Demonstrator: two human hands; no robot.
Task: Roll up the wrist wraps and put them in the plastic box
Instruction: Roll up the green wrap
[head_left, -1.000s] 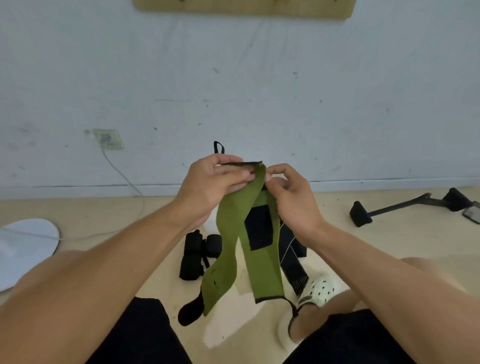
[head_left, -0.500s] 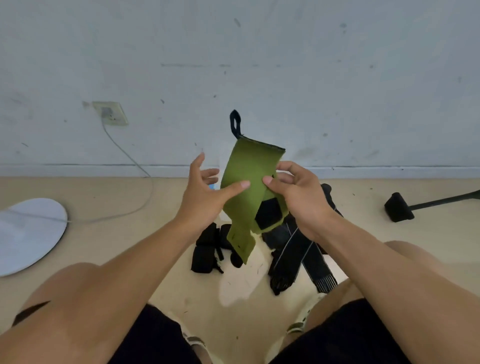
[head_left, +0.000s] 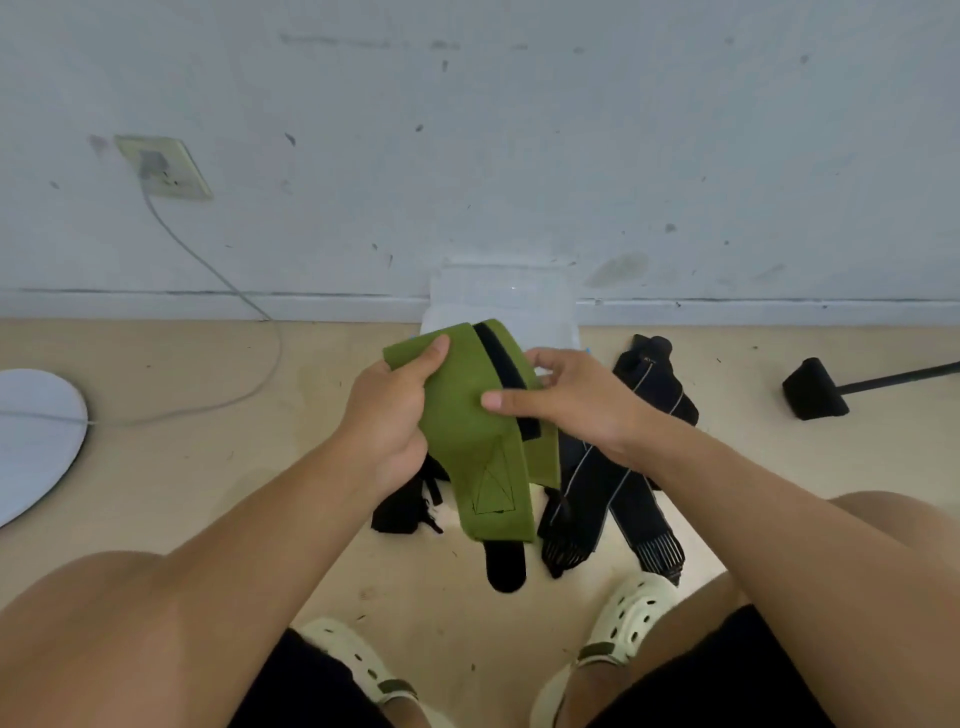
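The green wrist wrap (head_left: 470, 415) is folded over itself and held in the air between our two hands, above the floor (head_left: 208, 467). Our left hand (head_left: 387, 421) grips its left edge, thumb on top. Our right hand (head_left: 566, 400) pinches the right side, thumb pressed onto the green face, fingers behind the black strip. The clear plastic box (head_left: 501, 301) stands against the wall (head_left: 519, 130), just beyond the wrap. Black wraps (head_left: 628, 467) lie unrolled on the floor under our right hand; other black ones (head_left: 402, 506) lie below our left.
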